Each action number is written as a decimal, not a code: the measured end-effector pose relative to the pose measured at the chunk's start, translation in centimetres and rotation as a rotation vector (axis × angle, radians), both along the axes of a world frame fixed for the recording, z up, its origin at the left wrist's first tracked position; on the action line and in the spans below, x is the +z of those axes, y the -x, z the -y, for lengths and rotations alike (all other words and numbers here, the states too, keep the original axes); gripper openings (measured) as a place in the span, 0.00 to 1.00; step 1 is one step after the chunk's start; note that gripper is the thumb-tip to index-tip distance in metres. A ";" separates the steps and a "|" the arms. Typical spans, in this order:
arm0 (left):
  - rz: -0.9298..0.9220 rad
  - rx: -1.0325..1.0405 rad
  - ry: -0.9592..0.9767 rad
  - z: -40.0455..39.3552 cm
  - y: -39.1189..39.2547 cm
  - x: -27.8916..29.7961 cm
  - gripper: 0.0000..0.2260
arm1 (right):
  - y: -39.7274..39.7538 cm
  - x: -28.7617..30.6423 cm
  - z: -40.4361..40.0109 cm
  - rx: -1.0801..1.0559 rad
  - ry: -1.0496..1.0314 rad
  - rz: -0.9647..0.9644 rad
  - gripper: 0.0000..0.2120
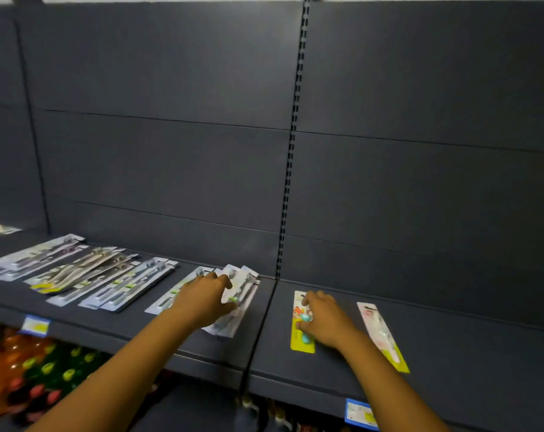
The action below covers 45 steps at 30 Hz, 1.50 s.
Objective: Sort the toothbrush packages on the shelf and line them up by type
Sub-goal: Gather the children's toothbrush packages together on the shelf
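Dark grey metal makes up the back wall point(171, 88) and the long shelf point(451, 338) that runs across the scene, with a slotted upright post point(292, 151) dividing wall and shelf into a left and a right section. On the left section a row of toothbrush packs point(77, 272) lies flat, each slanting from near left to far right, side by side and partly overlapping. To their right, near the post, sits a loose pile of white packs point(239, 294). The left hand point(202, 302) rests on this pile, its fingers curled over the top packs and its thumb at their near edge; whether it is lifting them cannot be told. On the right section lies a yellow-backed pack point(300, 322), long side running near to far, and the right hand point(323, 319) lies on it with fingers bent, fingertips on the card; a true pinch cannot be made out. Just to the right of that hand, apart from it, lies a pink and yellow pack point(381, 332), tilted slightly. Blue price labels point(33, 325) are fixed to the shelf's near edge, and below the shelf on the left stand bottles point(24, 369) with coloured caps.
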<state>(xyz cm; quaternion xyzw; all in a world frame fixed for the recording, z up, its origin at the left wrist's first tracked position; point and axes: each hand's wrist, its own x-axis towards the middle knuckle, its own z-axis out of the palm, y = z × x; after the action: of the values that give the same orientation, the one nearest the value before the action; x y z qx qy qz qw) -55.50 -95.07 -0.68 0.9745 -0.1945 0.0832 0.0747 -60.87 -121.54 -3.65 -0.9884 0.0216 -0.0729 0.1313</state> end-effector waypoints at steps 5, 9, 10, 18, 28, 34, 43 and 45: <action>0.028 0.110 0.035 -12.2 -0.6 1.3 0.23 | -4.6 3.7 -13.0 0.282 0.011 -0.099 0.31; 0.044 0.269 0.046 -25.6 -0.8 2.8 0.22 | -7.9 5.6 -25.5 0.438 0.017 -0.036 0.33; 0.054 0.317 0.049 -28.9 -0.6 2.9 0.22 | -8.7 5.9 -28.6 0.477 0.027 -0.023 0.32; 0.063 0.583 0.059 -48.9 2.4 1.8 0.24 | -13.2 6.0 -49.9 0.693 0.044 -0.029 0.31; 0.060 0.769 0.126 -63.8 0.7 -0.5 0.20 | -19.7 4.7 -67.1 0.827 0.042 -0.060 0.31; 0.080 0.779 0.091 -70.6 -5.6 -0.8 0.18 | -27.1 3.9 -74.9 0.856 0.006 -0.066 0.30; 0.080 0.725 0.149 -81.0 -18.3 1.0 0.17 | -39.1 5.2 -86.2 0.827 -0.098 -0.035 0.28; 0.062 0.716 0.149 -83.0 -20.6 0.6 0.17 | -40.8 4.9 -88.2 0.811 -0.092 -0.053 0.28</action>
<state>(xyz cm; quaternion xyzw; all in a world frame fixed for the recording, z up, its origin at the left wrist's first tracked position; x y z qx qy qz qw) -34.88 -12.04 -0.07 0.9697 0.1636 0.1476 0.1058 -20.04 -33.36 1.26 -0.9115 -0.3632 0.0114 0.1927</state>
